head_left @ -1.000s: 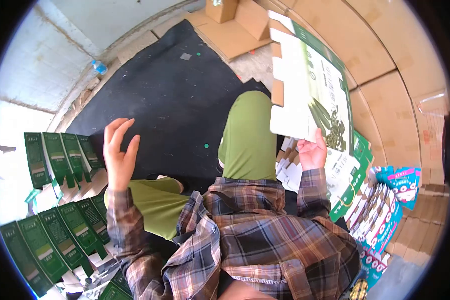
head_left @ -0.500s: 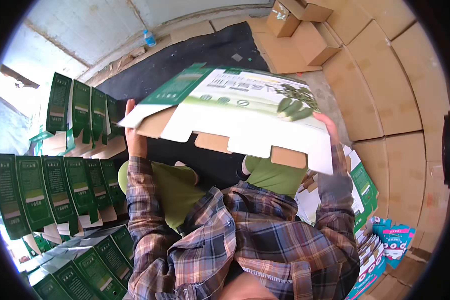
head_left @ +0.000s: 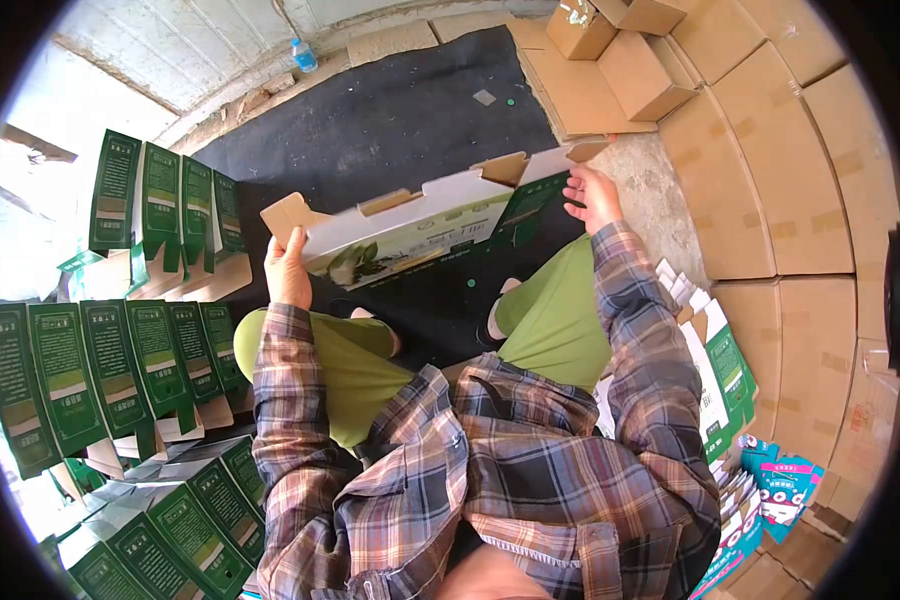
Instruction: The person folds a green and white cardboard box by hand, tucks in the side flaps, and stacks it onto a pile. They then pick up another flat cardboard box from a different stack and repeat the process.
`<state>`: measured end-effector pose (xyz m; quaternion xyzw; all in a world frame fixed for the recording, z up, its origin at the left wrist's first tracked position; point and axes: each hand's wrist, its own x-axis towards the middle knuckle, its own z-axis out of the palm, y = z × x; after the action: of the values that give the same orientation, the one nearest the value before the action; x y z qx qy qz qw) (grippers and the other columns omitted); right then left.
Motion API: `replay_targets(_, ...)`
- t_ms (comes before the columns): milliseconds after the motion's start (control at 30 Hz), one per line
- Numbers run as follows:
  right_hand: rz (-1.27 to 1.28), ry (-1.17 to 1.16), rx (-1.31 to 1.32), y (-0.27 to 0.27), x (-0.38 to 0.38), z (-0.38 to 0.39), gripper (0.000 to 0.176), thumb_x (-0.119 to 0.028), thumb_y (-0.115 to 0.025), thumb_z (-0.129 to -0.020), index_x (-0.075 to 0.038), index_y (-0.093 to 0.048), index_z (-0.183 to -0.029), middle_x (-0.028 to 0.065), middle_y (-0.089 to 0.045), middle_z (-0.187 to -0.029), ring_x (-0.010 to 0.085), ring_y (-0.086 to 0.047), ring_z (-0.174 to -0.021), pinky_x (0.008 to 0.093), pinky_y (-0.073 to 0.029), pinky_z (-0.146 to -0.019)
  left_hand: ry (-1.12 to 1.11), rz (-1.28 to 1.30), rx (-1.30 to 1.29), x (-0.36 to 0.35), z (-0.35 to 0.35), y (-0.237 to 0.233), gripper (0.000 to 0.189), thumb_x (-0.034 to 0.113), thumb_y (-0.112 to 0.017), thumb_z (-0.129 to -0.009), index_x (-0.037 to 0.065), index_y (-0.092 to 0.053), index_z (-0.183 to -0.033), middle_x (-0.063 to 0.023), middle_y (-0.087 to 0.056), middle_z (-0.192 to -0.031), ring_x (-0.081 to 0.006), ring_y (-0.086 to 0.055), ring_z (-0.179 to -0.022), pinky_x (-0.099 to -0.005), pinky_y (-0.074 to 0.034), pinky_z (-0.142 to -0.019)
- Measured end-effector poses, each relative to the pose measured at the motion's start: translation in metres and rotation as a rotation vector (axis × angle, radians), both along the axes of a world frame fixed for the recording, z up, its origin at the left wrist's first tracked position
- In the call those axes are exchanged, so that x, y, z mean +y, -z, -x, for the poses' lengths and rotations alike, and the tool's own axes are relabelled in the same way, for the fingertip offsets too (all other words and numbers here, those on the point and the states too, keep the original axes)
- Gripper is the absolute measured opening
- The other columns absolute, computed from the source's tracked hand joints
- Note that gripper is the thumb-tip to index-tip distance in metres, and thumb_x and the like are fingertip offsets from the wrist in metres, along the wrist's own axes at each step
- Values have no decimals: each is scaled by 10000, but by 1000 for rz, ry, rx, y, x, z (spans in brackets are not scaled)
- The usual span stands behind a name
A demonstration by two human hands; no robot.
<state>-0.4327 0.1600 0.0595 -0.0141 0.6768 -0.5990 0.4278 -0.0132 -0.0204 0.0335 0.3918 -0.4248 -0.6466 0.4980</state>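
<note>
A printed white and green cardboard carton (head_left: 440,232) hangs over the black floor sheet, its notched edge and brown inner flaps facing up. My left hand (head_left: 288,272) is closed on its left end, thumb over the rim beside a brown flap. At the other end is my right hand (head_left: 596,200), its fingers loosely curled and apart, fingertips right at the carton's green end panel. The carton's printed face, with a picture of green vegetables, tilts towards me and downward.
Rows of standing green cartons (head_left: 105,370) line my left. More flat white and green cartons (head_left: 720,370) lean at my right, with blue and pink printed boxes (head_left: 780,485) behind. Brown boxes (head_left: 770,180) form a wall there. An opened brown box (head_left: 635,75) and a blue bottle (head_left: 304,56) lie ahead.
The carton has been turned over and round, so its notched edge now faces up and the vegetable picture is at left. My right hand has moved forward and inward; its fingers are now apart.
</note>
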Motion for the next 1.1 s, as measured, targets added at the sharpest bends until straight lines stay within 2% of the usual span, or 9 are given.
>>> replay_targets(67,-25,71,602,1,-7,-28,542,-380,-652,-818,17,-512,-1159,108,-589,-988,187,-581,-770,327,-487,-650,1,-18,-7,1,-3,8,249,158,-654,-858,58,-588,-1076,-13,-612,-996,-115,-547,-911,-287,-408,-864)
replay_targets(133,198,-32,891,-5,-12,-40,821,-298,-785,-692,54,-372,-1307,253,-473,-1234,318,-476,-1138,385,-379,-976,8,-8,21,5,-1,0,261,150,-661,-852,54,-582,-1082,-17,-612,-1004,-117,-547,-927,-290,-410,-868)
replay_targets(200,34,-1,1228,6,-22,-50,1007,-307,-819,-647,59,-233,-1380,287,-337,-1357,351,-326,-1284,395,-293,-1057,18,-8,15,6,-5,2,273,141,-668,-845,53,-579,-1088,-22,-615,-1015,-122,-552,-938,-295,-413,-871)
replay_targets(233,-32,-25,1175,6,-25,-56,1123,-332,-826,-631,62,-113,-1404,290,-211,-1427,369,-199,-1351,393,-215,-1103,27,-13,9,8,-8,4,286,132,-675,-838,52,-576,-1094,-27,-618,-1025,-128,-557,-948,-300,-417,-873)
replay_targets(400,-40,-31,1208,2,-41,-73,1121,-286,-816,-641,52,-72,-1408,288,-166,-1441,380,-198,-1354,403,-235,-1097,61,60,40,21,-10,1,312,87,-690,-814,49,-581,-1104,-47,-629,-1051,-144,-575,-955,-307,-426,-885)
replay_targets(600,-106,-34,1132,5,-48,-66,940,-81,-679,-684,32,-88,-1406,278,-126,-1456,391,-258,-1329,399,-302,-1064,131,146,0,33,-11,-1,305,38,-680,-811,58,-591,-1101,-53,-627,-1070,-159,-571,-995,-325,-408,-940)
replay_targets(833,-149,53,993,-6,-51,-71,894,-30,-612,-679,27,-91,-1404,239,-87,-1484,402,-340,-1283,407,-349,-1027,125,185,-63,58,-13,-8,289,43,-681,-815,40,-587,-1088,-51,-626,-1064,-144,-574,-973,-298,-436,-894)
replay_targets(1033,49,14,977,5,-32,-63,767,11,-468,-672,80,-170,-1376,263,-199,-1443,345,-213,-1362,357,-189,-1107,42,211,-30,80,-7,-19,258,35,-647,-839,53,-580,-1088,-49,-618,-1069,-145,-574,-976,-306,-452,-889)
replay_targets(1100,226,16,802,5,-25,-57,729,36,-433,-676,45,-237,-1378,245,-341,-1368,308,-327,-1302,343,-264,-1064,-73,142,13,79,-3,-21,280,57,-636,-852,44,-559,-1121,-62,-598,-1115,-150,-563,-1001,-312,-431,-914)
